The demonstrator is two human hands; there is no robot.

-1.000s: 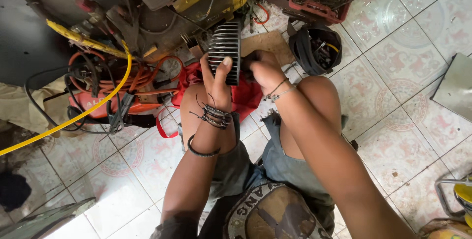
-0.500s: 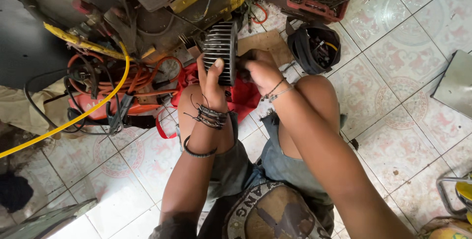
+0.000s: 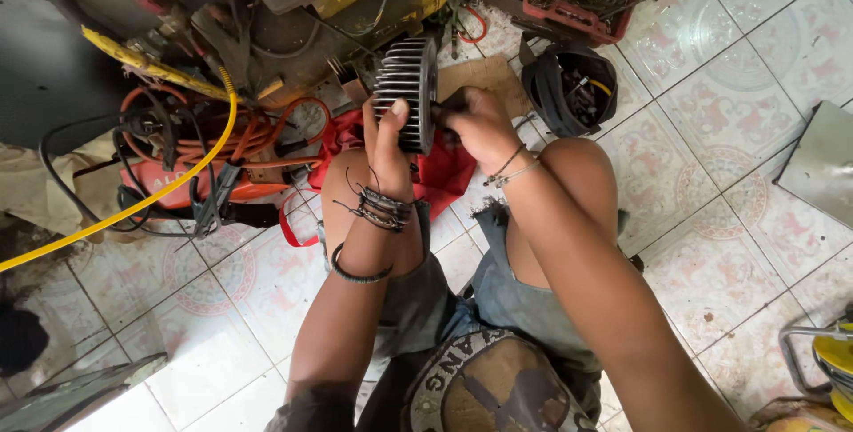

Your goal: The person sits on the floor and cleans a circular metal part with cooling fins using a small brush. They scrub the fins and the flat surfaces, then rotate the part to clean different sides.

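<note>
Left hand point(image 3: 388, 143) clamps the finned cylinder point(image 3: 406, 90), now turned edge-on; right hand point(image 3: 475, 121) presses its side, grip hidden there.

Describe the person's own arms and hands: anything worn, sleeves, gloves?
Both arms are bare, with no sleeves and no gloves. The left hand has a stack of dark cord and bead bracelets at the wrist, loose cord ends trailing, plus a single dark band further up the forearm. The right hand has two thin bracelets at the wrist, one beaded, one pale. No rings or watch visible.
</note>
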